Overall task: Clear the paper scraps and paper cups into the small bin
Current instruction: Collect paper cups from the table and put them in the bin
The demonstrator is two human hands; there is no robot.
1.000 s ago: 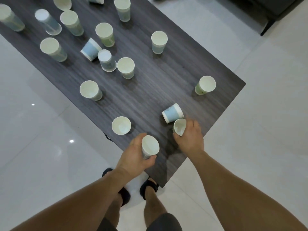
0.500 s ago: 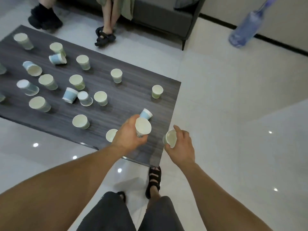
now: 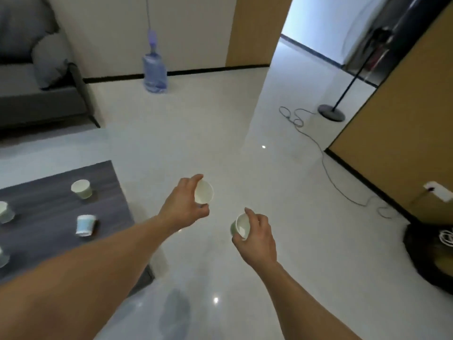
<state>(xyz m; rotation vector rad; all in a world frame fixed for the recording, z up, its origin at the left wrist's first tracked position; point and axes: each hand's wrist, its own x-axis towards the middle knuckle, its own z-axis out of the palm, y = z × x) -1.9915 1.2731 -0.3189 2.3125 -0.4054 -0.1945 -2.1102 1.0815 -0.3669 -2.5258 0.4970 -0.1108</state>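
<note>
Head view, looking down past both forearms: the left hand pinches a pale cup by its rim, thumb underneath and fingers over the top, with the open mouth turned toward the camera. The right hand, lower and to the right, grips a green-sided cup with curled fingers, thumb at the near edge and the mouth tilted leftward. The two hands are apart and both are held in the air above the glossy white floor, clear of the counter.

At the left lies the dark wood-grain counter. On it an upright green cup stands near the far corner. A blue-patterned cup sits closer in, too blurred to tell how it stands. Two more cups are cut off by the left edge.

At the right edge a dark round container sits on the floor with something white showing at its top; it is too blurred to tell whether this is the bin. A thin cable trails across the floor from a round stand base. A large blue water bottle stands against the far wall, and a grey sofa fills the upper left.
</note>
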